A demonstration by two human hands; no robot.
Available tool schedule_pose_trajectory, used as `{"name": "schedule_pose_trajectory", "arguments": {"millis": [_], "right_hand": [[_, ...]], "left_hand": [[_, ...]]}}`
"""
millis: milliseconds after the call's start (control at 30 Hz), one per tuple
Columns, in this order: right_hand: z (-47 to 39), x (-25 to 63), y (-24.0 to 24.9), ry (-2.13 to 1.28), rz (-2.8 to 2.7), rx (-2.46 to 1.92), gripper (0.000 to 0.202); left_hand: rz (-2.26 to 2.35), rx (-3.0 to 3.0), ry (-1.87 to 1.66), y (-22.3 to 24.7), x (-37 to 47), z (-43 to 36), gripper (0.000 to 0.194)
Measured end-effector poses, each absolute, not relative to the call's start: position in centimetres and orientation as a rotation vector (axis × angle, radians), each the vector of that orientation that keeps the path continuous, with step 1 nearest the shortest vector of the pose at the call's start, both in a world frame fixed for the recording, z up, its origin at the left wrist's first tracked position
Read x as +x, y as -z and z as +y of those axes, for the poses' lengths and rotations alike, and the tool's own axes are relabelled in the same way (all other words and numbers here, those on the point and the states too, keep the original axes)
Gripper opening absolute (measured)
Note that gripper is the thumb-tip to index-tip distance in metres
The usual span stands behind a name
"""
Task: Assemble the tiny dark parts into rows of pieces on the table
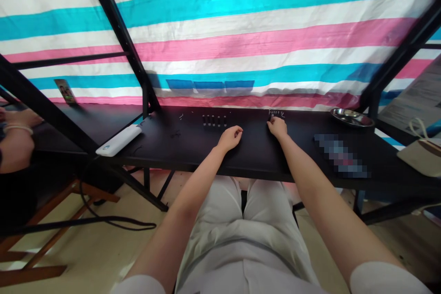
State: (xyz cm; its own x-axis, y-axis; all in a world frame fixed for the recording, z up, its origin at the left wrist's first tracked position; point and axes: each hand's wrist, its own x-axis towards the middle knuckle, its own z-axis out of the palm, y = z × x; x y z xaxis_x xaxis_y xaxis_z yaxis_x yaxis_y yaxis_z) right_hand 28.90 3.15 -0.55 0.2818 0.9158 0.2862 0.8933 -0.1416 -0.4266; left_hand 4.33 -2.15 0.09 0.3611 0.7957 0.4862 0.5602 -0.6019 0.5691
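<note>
My right hand (pixel 277 127) is at the back of the dark tabletop, its fingers closed around a small dark cylinder (pixel 271 117). Small pale marks or bits (pixel 276 112), too small to make out, lie just behind those fingertips. My left hand (pixel 231 138) rests nearer the middle with its fingers loosely curled, and nothing shows in them. Behind and to the left of it, several small dark cylinders (pixel 213 121) with pale lower ends stand in a row, apart from the hand. A few tiny white bits (pixel 181 116) lie farther left.
A shiny metal dish (pixel 352 118) sits at the back right, with a blurred-out flat object (pixel 342 155) before it. A white elongated device (pixel 119 140) lies at the left edge. Black frame posts (pixel 120 32) flank the table (pixel 165 147). Another person's arm (pixel 19 133) is far left.
</note>
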Motion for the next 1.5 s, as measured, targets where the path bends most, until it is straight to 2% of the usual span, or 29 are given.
{"name": "schedule_pose_trajectory", "arguments": {"millis": [800,1067,1267,1433,1500], "right_hand": [[3.2,29.4,0.7,-0.197,-1.402,-2.120,0.033],[0.5,27.8,0.2,0.014,-1.463,-2.229,0.033],[-2.1,25.3,0.0,0.129,-1.694,-2.201,0.026],[-2.3,23.9,0.1,0.184,-2.046,-1.959,0.020],[-2.2,23.7,0.1,0.210,-2.097,-1.912,0.019]], "left_hand": [[1.216,2.288,-1.078,0.1,4.4,-2.0,0.016],[1.336,2.257,-1.130,-0.3,4.3,-2.2,0.015],[1.856,1.886,-1.295,-0.8,3.5,-2.1,0.027],[1.882,1.873,-1.318,-1.5,3.1,-1.8,0.039],[1.922,1.967,-1.221,-2.0,3.3,-1.7,0.047]]}}
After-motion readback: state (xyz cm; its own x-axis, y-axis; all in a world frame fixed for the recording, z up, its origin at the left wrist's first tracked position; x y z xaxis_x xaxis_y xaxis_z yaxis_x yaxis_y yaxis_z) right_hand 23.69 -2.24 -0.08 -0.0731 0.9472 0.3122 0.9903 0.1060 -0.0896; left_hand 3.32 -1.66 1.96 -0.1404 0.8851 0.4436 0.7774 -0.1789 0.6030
